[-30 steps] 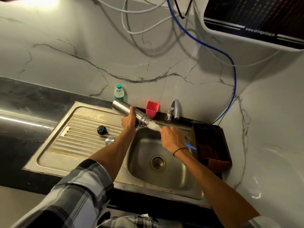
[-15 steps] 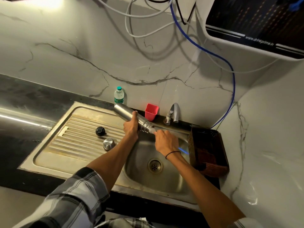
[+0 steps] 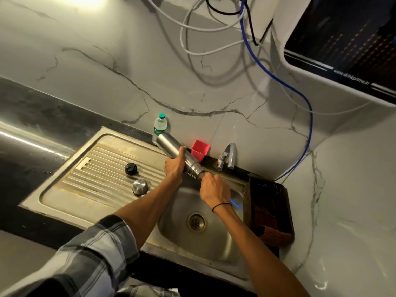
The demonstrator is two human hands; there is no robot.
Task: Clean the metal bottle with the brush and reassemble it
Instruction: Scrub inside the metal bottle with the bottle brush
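Over the sink basin (image 3: 214, 243), my left hand (image 3: 174, 168) grips the steel bottle (image 3: 177, 152) while my right hand (image 3: 214, 190), closed on the blue-handled brush (image 3: 235, 204), has driven its bristles fully inside since a second ago; scrubbing continues, lids wait left of my hands.

Both arms reach forward, hands level.
Left hand (image 3: 174, 168) clenched in a grip; right hand (image 3: 212, 189) fisted, wrist bent.

Open sink basin (image 3: 216, 243) below; red cup (image 3: 200, 150), tap (image 3: 228, 156), dark basket (image 3: 270, 213) crowding back and right.
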